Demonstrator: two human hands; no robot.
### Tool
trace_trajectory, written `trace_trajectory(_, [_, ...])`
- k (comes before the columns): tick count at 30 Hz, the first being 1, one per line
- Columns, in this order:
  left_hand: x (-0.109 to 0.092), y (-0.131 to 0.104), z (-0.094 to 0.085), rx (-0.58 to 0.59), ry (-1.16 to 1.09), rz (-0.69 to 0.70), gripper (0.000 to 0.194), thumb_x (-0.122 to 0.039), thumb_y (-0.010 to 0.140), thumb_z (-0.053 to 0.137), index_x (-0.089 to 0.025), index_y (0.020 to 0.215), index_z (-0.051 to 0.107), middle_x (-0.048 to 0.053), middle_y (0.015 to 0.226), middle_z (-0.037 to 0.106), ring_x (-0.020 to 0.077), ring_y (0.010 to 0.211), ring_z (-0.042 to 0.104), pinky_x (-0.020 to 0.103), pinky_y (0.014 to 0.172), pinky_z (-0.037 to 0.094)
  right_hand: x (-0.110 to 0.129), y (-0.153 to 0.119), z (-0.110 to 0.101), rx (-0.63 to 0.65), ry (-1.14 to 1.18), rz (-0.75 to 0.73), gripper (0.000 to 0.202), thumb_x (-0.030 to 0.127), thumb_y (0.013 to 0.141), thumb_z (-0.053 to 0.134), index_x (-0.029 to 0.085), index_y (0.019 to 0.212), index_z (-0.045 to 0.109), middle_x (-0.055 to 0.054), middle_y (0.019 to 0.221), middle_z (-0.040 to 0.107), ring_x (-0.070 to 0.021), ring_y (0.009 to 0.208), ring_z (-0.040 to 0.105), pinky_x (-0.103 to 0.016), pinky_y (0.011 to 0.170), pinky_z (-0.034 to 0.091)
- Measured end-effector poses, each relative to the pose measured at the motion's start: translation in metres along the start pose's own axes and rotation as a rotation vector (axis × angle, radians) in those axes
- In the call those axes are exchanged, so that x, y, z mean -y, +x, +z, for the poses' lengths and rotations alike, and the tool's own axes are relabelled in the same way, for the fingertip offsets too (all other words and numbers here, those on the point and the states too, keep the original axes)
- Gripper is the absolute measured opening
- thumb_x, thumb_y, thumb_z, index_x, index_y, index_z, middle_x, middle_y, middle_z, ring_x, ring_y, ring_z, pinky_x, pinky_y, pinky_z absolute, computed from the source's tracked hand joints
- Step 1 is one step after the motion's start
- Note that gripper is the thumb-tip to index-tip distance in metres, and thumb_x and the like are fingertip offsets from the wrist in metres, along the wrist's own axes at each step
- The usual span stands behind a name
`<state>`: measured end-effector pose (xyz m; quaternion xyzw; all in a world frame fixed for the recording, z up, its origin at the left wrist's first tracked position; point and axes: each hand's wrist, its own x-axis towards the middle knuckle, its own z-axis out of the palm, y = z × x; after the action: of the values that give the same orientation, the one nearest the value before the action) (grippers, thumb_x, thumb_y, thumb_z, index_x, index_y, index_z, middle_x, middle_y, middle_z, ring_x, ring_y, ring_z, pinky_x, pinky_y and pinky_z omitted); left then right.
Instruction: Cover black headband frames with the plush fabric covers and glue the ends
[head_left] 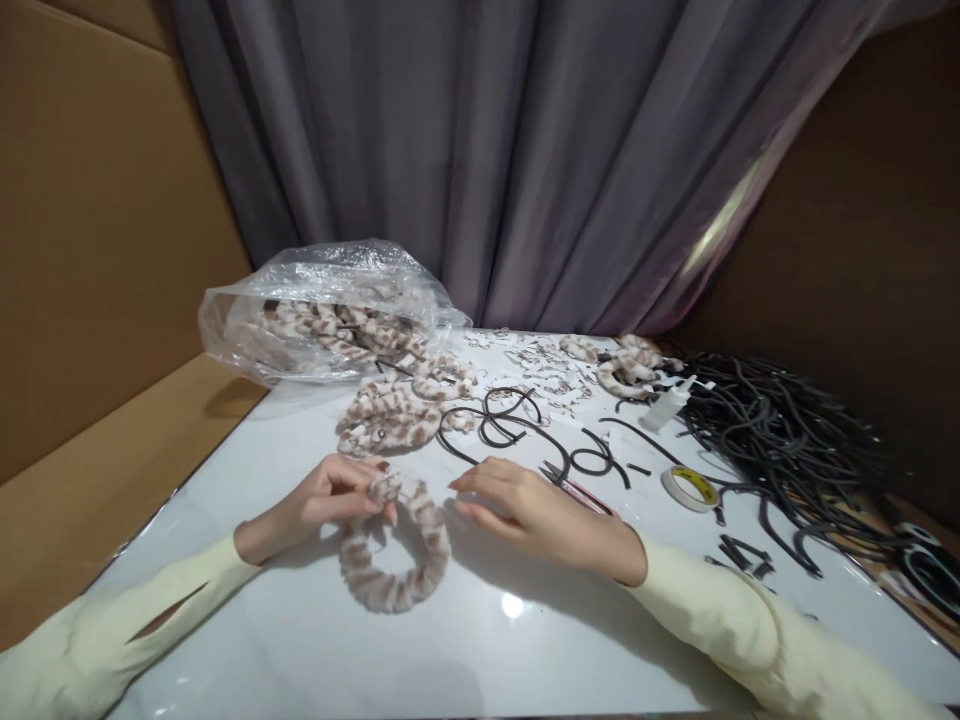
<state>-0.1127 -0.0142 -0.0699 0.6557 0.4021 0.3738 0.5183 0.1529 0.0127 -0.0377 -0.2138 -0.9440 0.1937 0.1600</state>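
Observation:
My left hand pinches the upper left part of a fluffy ring, white with brown patches, like a furry hair band. The ring hangs down from those fingers just over the white table. Just right of the ring, my right hand hovers with its fingers stretched out and apart, holding nothing that I can see. Beyond the hands lies a heap of the same furry fabric. A pair of scissors lies partly behind my right hand.
A clear plastic bag with furry pieces stands at the back left. Black tubing is piled on the right, with loose lengths mid-table. A roll of tape, a glue bottle and more furry rings are near it.

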Motion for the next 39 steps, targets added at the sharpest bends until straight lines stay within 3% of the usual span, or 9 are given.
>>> trace_trajectory(4, [-0.004, -0.005, 0.006, 0.064, 0.146, 0.079, 0.037, -0.035, 0.076, 0.06, -0.015, 0.045, 0.052, 0.006, 0.06, 0.061, 0.016, 0.06, 0.049, 0.029, 0.062, 0.038, 0.015, 0.023, 0.004, 0.077, 0.188, -0.014, 0.034, 0.032, 0.09, 0.046, 0.014, 0.118, 0.054, -0.01, 0.101, 0.063, -0.0174, 0.092, 0.058, -0.026, 0.08, 0.044])
trace_trajectory(9, [-0.003, -0.009, 0.012, 0.101, -0.006, -0.08, 0.037, -0.038, 0.08, 0.057, -0.016, 0.055, 0.04, -0.003, 0.053, 0.042, 0.0085, 0.049, 0.039, 0.022, 0.048, 0.028, 0.012, 0.028, 0.015, 0.029, 0.349, 0.041, 0.029, 0.024, 0.088, 0.049, 0.017, 0.115, 0.055, -0.004, 0.091, 0.063, -0.0121, 0.075, 0.057, -0.02, 0.068, 0.044])
trace_trajectory(13, [-0.006, -0.008, 0.021, 0.007, -0.224, -0.178, 0.029, -0.037, 0.076, 0.064, -0.019, 0.08, 0.041, -0.004, 0.068, 0.049, 0.01, 0.062, 0.05, 0.021, 0.057, 0.038, 0.012, 0.026, 0.021, 0.003, 0.316, 0.056, 0.019, 0.019, 0.086, 0.047, 0.015, 0.101, 0.058, -0.004, 0.085, 0.061, -0.0117, 0.072, 0.055, -0.021, 0.067, 0.042])
trace_trajectory(15, [-0.006, -0.007, 0.027, 0.035, -0.238, -0.245, 0.036, -0.037, 0.078, 0.062, -0.022, 0.1, 0.04, -0.002, 0.072, 0.056, 0.0126, 0.066, 0.056, 0.024, 0.062, 0.043, 0.014, 0.026, 0.024, -0.003, 0.32, 0.073, 0.019, 0.018, 0.085, 0.048, 0.015, 0.102, 0.053, -0.004, 0.087, 0.061, -0.0122, 0.073, 0.055, -0.021, 0.066, 0.042])
trace_trajectory(17, [-0.004, -0.006, 0.031, 0.073, -0.225, -0.264, 0.042, -0.038, 0.079, 0.061, -0.022, 0.109, 0.038, -0.002, 0.069, 0.059, 0.0135, 0.064, 0.058, 0.027, 0.064, 0.046, 0.015, 0.026, 0.027, -0.013, 0.34, 0.097, 0.022, 0.017, 0.083, 0.049, 0.016, 0.105, 0.046, -0.005, 0.089, 0.061, -0.013, 0.075, 0.056, -0.022, 0.064, 0.042])
trace_trajectory(22, [0.001, -0.003, 0.034, 0.023, -0.201, -0.252, 0.029, -0.04, 0.078, 0.062, -0.018, 0.092, 0.048, 0.0, 0.072, 0.06, 0.0124, 0.057, 0.058, 0.025, 0.056, 0.047, 0.017, 0.026, 0.035, -0.041, 0.298, 0.121, 0.015, 0.013, 0.08, 0.049, 0.018, 0.091, 0.04, -0.001, 0.08, 0.057, -0.0122, 0.066, 0.052, -0.022, 0.057, 0.039])
trace_trajectory(26, [-0.003, -0.003, 0.033, 0.003, -0.202, -0.257, 0.025, -0.039, 0.079, 0.061, -0.016, 0.085, 0.052, 0.0, 0.068, 0.059, 0.0119, 0.057, 0.058, 0.023, 0.056, 0.045, 0.016, 0.024, 0.038, -0.114, 0.185, 0.062, 0.011, 0.011, 0.079, 0.05, 0.019, 0.082, 0.042, -0.002, 0.08, 0.054, -0.0134, 0.07, 0.049, -0.024, 0.063, 0.04])
trace_trajectory(34, [-0.009, -0.003, 0.036, 0.061, -0.341, -0.245, 0.024, -0.04, 0.087, 0.048, -0.016, 0.082, 0.048, 0.001, 0.062, 0.061, 0.0109, 0.048, 0.052, 0.024, 0.051, 0.041, 0.009, 0.023, 0.041, -0.173, 0.092, -0.004, 0.018, 0.003, 0.078, 0.046, 0.017, 0.088, 0.044, -0.007, 0.094, 0.052, -0.0176, 0.087, 0.047, -0.03, 0.076, 0.043])
trace_trajectory(39, [-0.007, -0.003, 0.035, 0.06, -0.3, -0.243, 0.026, -0.04, 0.087, 0.049, -0.017, 0.077, 0.042, -0.003, 0.055, 0.055, 0.0103, 0.047, 0.05, 0.024, 0.053, 0.04, 0.011, 0.024, 0.04, -0.202, 0.061, -0.055, 0.008, 0.011, 0.085, 0.046, 0.017, 0.089, 0.047, -0.01, 0.099, 0.052, -0.0188, 0.09, 0.047, -0.032, 0.079, 0.043])
